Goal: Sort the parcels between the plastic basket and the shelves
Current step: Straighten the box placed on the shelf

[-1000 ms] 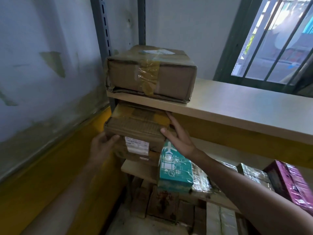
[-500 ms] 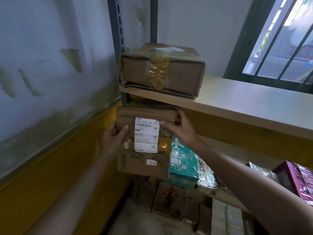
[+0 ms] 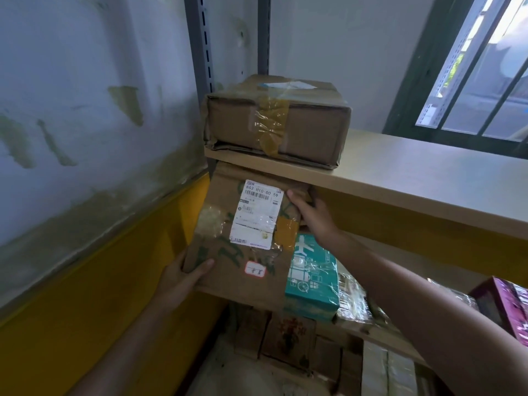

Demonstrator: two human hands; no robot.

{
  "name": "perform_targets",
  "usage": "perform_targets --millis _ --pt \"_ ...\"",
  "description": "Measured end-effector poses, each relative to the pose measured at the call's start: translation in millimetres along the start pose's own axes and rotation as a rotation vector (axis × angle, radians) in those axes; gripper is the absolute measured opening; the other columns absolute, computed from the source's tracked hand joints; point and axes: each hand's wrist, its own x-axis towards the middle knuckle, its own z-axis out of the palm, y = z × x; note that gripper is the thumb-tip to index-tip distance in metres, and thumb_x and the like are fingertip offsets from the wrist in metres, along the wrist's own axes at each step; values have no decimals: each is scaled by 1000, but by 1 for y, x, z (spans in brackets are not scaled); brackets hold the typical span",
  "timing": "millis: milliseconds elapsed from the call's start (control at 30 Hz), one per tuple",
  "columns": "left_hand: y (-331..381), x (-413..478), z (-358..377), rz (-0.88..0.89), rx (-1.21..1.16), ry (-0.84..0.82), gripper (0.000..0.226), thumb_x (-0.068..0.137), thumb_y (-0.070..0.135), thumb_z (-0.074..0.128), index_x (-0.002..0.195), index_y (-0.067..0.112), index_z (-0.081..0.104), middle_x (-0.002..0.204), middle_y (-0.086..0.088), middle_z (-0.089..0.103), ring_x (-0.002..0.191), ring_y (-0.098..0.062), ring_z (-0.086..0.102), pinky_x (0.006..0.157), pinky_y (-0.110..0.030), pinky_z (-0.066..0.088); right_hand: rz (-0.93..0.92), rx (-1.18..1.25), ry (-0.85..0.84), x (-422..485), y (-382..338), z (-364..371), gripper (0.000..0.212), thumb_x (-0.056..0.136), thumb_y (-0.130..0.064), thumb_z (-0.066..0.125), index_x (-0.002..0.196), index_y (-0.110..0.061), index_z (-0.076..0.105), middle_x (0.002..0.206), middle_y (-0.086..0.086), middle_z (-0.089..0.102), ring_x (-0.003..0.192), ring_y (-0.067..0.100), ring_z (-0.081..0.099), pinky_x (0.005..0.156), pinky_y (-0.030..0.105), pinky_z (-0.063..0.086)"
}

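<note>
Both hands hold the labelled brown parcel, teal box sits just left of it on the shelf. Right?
Not quite. In the head view the teal box sits just right of the labelled brown parcel, not left. Both hands do hold it: left hand, right hand.

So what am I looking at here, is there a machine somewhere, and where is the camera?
No machine: these are a person's two bare hands, filmed by one camera worn on the head, looking forward and down. The left hand grips the lower corner of a brown labelled parcel, the right hand its upper edge. On the upper shelf lies a taped cardboard box. Lower down, right of the parcel, sits a teal box, with a purple box farther right.
</note>
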Motion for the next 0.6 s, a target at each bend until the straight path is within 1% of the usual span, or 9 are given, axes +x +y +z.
perform_targets --millis 100,167,233,333,400,467,500,567,600 --pt "7 8 -11 54 104 48 31 63 46 67 93 40 60 84 26 66 78 9 62 58 -7 48 19 42 -3 1 10 3 66 86 -46 60 142 -34 26 122 8 61 88 19 68 54 29 56" --pt "6 15 -11 54 156 55 25 61 49 66 84 42 59 73 32 65 71 12 62 53 -6 46 33 93 -6 0 19 -1 82 82 -42 66 146 -38 14 129 9 56 96 22 66 57 31 57" --pt "0 25 -7 13 196 51 26 62 54 66 81 38 62 76 25 67 75 0 64 59 -16 50 65 76 -31 0 30 -3 95 77 -34 73 147 -38 9 138 9 48 110 26 60 67 36 59" --pt "-16 42 -1 -152 93 140 29 71 44 71 94 29 59 94 2 62 87 -23 61 82 -45 53 69 -66 -61 5 52 6 92 73 -23 79 145 -27 23 143 6 43 123 26 50 94 50 50" --pt "-21 48 7 -208 29 211 35 73 41 71 101 30 54 100 -1 56 87 -24 57 85 -48 52 43 -96 -72 12 66 17 84 79 -23 73 147 -27 24 144 5 43 126 22 46 102 43 45" --pt "-24 53 18 -127 99 246 42 74 43 70 111 34 52 108 3 55 93 -22 57 81 -37 51 -3 -208 -49 24 74 24 70 89 -21 61 148 -27 23 140 6 46 113 12 47 91 16 42" --pt "-26 55 23 -71 165 260 50 74 45 69 119 35 50 116 4 54 103 -22 55 83 -32 48 7 -278 -27 32 78 25 64 93 -21 55 148 -25 23 138 9 48 105 12 48 81 11 39" --pt "-32 56 32 4 226 222 75 66 54 72 132 45 38 132 10 44 118 -17 45 90 -32 42 54 -388 15 44 87 24 53 98 -23 46 147 -23 26 131 14 54 99 19 53 71 16 39" --pt "-36 54 35 41 226 162 84 59 60 76 131 55 32 134 14 37 121 -12 39 93 -33 40 66 -437 32 48 92 22 49 99 -24 42 147 -23 29 127 14 56 100 23 56 72 20 40"
